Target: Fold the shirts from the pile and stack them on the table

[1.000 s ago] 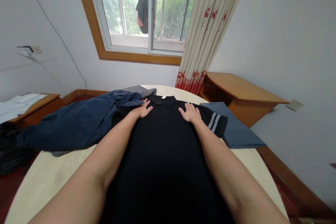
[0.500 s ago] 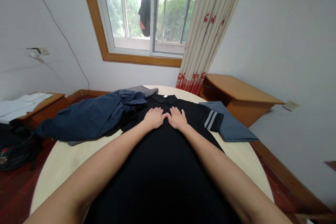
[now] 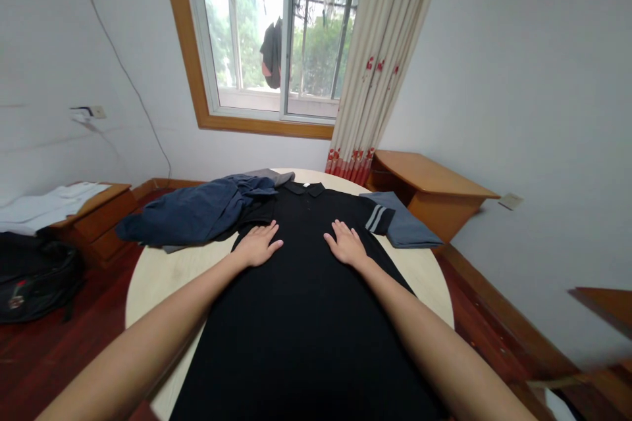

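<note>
A black shirt point(image 3: 301, 316) is laid out front up on the pale table point(image 3: 170, 276), with its collar point(image 3: 305, 189) placed toward the window point(image 3: 286, 52) and its lower part cut off by the bottom of the view. The left hand point(image 3: 257, 245) is rested palm down on the left side of the chest, its fingers point(image 3: 268, 229) stretched forward and the thumb held apart from them. The right hand point(image 3: 347, 243) is set flat on the other side of the chest, fingers slightly spread, thumb pointed inward. Nothing is pinched by either hand, and a stretch of black cloth is left bare between them.

The right sleeve point(image 3: 362, 208) is extended outward and is marked near its end by two grey stripes point(image 3: 376, 218); a folded blue-grey cloth point(image 3: 409, 225) is met there by the sleeve's end. On the left, navy clothes point(image 3: 187, 212) are heaped against the other sleeve, and how far it is covered cannot be told. A grey cloth point(image 3: 269, 175) is seen behind the heap. Beyond the table, a wooden cabinet point(image 3: 439, 177) is placed beside a curtain point(image 3: 372, 79); a black bag point(image 3: 37, 276) is seen on the floor at far left.
</note>
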A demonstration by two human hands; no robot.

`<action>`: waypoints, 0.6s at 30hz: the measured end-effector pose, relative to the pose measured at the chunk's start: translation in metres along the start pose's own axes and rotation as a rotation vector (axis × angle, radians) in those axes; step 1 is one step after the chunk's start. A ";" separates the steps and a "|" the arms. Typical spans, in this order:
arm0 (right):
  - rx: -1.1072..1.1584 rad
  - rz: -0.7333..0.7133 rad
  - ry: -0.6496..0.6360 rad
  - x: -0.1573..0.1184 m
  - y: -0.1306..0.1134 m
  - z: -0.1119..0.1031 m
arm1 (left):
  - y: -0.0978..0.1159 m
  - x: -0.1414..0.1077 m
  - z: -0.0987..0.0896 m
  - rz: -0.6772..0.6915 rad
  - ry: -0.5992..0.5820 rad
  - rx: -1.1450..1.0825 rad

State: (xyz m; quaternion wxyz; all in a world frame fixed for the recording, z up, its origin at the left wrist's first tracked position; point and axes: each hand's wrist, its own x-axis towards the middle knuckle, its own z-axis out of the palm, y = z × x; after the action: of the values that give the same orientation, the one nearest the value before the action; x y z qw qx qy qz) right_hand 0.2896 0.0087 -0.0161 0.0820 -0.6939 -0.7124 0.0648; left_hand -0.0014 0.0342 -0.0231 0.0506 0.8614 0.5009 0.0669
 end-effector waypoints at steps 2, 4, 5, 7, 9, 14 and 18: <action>-0.010 -0.001 0.019 -0.009 0.019 -0.002 | -0.010 -0.011 0.000 0.003 0.005 -0.001; -0.019 -0.011 0.042 -0.018 0.034 -0.005 | -0.016 -0.022 -0.002 -0.005 0.002 0.001; -0.024 -0.011 0.059 -0.023 0.037 -0.007 | -0.015 -0.027 -0.003 -0.015 -0.002 0.004; -0.028 -0.005 0.096 -0.034 0.032 -0.010 | -0.003 -0.038 -0.006 -0.025 -0.017 0.006; -0.008 -0.045 0.122 -0.047 0.012 -0.012 | 0.023 -0.049 -0.008 0.013 -0.038 -0.013; 0.108 -0.325 0.088 -0.075 -0.045 -0.003 | 0.091 -0.073 -0.003 0.266 -0.056 -0.106; 0.118 -0.302 0.075 -0.082 -0.038 0.003 | 0.085 -0.083 -0.004 0.238 -0.062 -0.093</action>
State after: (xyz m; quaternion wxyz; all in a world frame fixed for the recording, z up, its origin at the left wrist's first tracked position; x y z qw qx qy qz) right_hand 0.2538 -0.0746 -0.0133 0.1578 -0.5750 -0.7999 0.0675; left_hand 0.0305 -0.0799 -0.0108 0.0977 0.9132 0.3896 0.0690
